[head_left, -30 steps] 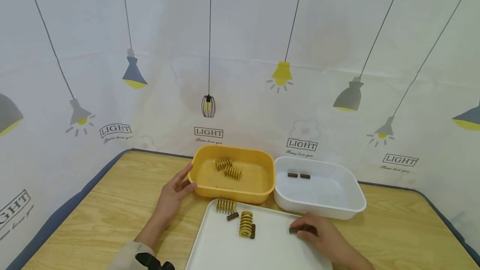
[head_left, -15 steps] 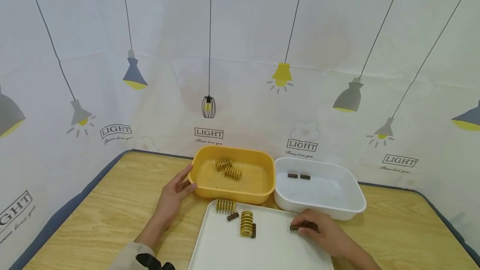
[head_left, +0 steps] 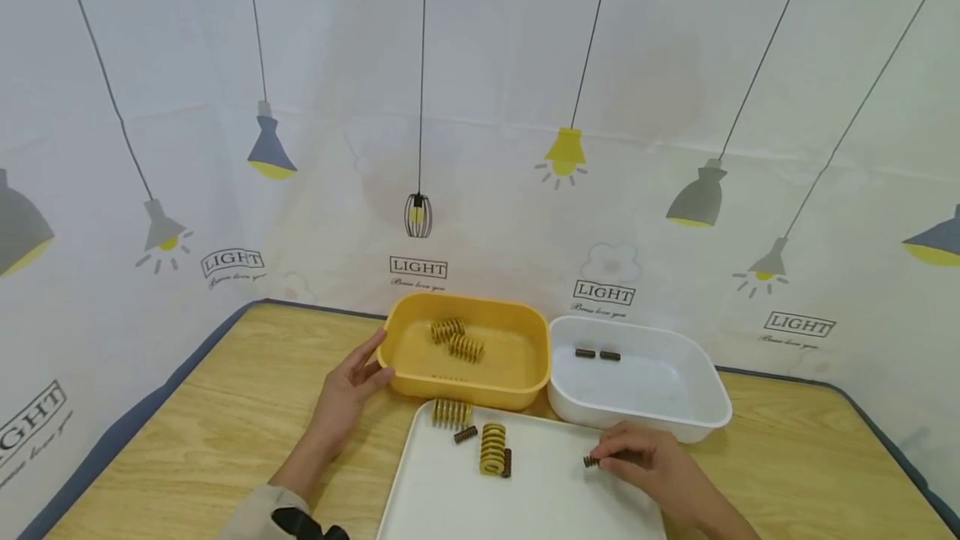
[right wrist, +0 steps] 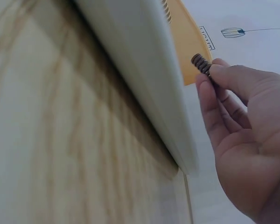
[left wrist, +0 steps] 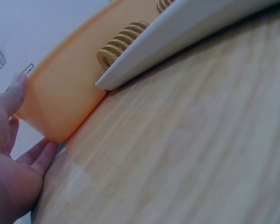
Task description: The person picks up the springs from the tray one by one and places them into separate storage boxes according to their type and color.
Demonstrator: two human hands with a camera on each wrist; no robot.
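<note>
Pinching small dark spring [head_left: 591, 462] in right hand [head_left: 651, 463], over white tray [head_left: 547, 502]; touching end of yellow bin [head_left: 465, 388] with spread left hand [head_left: 343, 394].

Tray [head_left: 525, 507], yellow bin [head_left: 465, 390], white bin [head_left: 652, 386] on table [head_left: 262, 390].

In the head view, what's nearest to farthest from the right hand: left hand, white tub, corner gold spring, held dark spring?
1. Dark spring: in right hand.
2. White tub: just beyond.
3. Gold spring: tray's far left corner.
4. Left hand: leftmost.
</note>
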